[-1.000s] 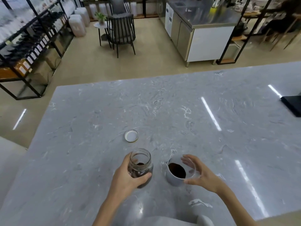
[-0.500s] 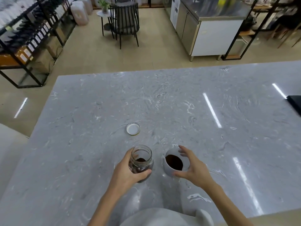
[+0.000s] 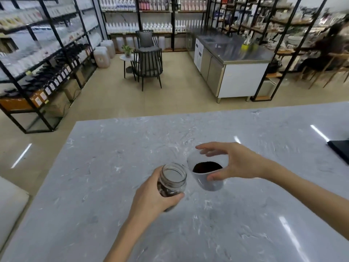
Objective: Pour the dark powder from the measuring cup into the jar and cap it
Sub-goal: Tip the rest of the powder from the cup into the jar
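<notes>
A clear glass jar (image 3: 172, 179) with an open mouth and some dark powder at its bottom is held by my left hand (image 3: 154, 198), which wraps around its lower body. Right beside it is a white measuring cup (image 3: 208, 181) with dark powder (image 3: 206, 167) inside, tilted toward me and the jar. My right hand (image 3: 233, 162) grips the cup from the right, thumb on its near side and fingers over the far rim. Jar and cup are lifted off the grey marble table (image 3: 113, 176). The jar's lid is not visible.
A black flat object (image 3: 340, 151) lies at the table's right edge. Beyond the table's far edge are floor, black shelving (image 3: 43, 59), chairs (image 3: 148, 64) and a steel counter (image 3: 232, 67). A person sits at the far right.
The camera has tilted up, showing more of the room. Both hands have raised the jar and the cup, and the cup now tilts. The white lid has gone out of sight.
</notes>
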